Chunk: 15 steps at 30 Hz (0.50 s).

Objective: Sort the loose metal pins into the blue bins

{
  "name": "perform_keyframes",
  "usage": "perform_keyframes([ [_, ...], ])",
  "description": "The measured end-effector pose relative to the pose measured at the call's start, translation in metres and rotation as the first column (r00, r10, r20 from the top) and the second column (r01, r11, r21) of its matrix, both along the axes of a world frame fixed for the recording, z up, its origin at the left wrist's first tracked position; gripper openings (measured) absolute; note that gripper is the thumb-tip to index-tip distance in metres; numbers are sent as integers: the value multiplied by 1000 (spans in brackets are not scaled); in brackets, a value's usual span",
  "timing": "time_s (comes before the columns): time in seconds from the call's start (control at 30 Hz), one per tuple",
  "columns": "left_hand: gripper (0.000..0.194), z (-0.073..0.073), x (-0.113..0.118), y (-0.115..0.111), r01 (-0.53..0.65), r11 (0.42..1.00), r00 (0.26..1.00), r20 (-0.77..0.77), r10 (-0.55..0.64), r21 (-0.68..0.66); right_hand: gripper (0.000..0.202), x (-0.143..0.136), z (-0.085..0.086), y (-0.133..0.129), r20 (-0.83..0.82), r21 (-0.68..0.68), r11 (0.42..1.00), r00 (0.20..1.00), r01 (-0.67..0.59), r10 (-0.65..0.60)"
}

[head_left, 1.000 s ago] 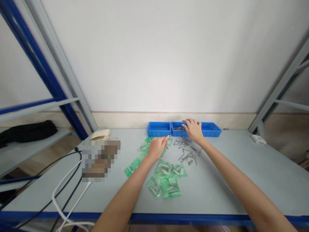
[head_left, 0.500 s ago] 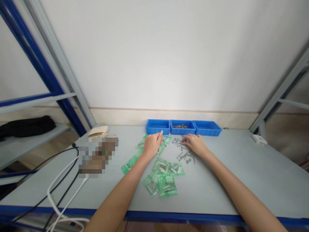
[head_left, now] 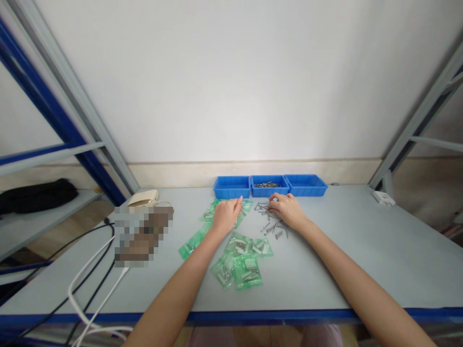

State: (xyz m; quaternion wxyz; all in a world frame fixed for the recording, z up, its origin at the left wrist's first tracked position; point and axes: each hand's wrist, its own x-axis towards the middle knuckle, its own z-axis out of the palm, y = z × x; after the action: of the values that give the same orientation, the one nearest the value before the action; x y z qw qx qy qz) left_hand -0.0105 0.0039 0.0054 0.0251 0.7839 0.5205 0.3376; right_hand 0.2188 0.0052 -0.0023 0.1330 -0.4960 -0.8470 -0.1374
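Loose screws (head_left: 277, 226) lie scattered on the grey table. Over their far end is my right hand (head_left: 289, 211), its thumb and fingertips pinched on what looks like a screw, mostly covered by the fingers. My left hand (head_left: 227, 214) is a closed fist above several green plastic bags (head_left: 208, 217); whatever the fist holds is hidden. Closer to me, more green bags (head_left: 248, 272) with metal parts and pale pieces inside lie between my forearms.
Three blue bins stand along the wall: a left bin (head_left: 232, 192), a middle bin (head_left: 270, 192) containing metal pieces, and a right bin (head_left: 307, 191). Leftward are a cream-coloured device (head_left: 143, 197), a blurred-out object (head_left: 144, 238) and cables (head_left: 74, 296). A white object (head_left: 383, 198) sits far right.
My right hand has shifted slightly toward the far end of the screws, its fingertips drawn together. The left fist keeps its place over the bags. The whole view has moved a little.
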Motion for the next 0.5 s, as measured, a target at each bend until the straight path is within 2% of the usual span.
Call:
perform_keyframes([
  [0.23, 52, 1, 1, -2, 6, 1000, 999, -39, -6, 4, 8, 1, -5, 4, -84, -99, 995, 996, -1, -7],
  [0.33, 52, 1, 1, -2, 14, 1000, 999, -49, -14, 3, 5, 2, -6, 4, -124, -93, 995, 992, -20, 8],
  [0.43, 52, 1, 1, -2, 21, 1000, 999, -47, -21, -6, 5, 3, -2, 3, -198, -45, 994, 977, -95, 85],
  [0.5, 51, 1, 1, -2, 42, 999, 999, -34, -43, -20, 8, 0, 2, 2, -341, -51, 985, 930, -165, 138],
])
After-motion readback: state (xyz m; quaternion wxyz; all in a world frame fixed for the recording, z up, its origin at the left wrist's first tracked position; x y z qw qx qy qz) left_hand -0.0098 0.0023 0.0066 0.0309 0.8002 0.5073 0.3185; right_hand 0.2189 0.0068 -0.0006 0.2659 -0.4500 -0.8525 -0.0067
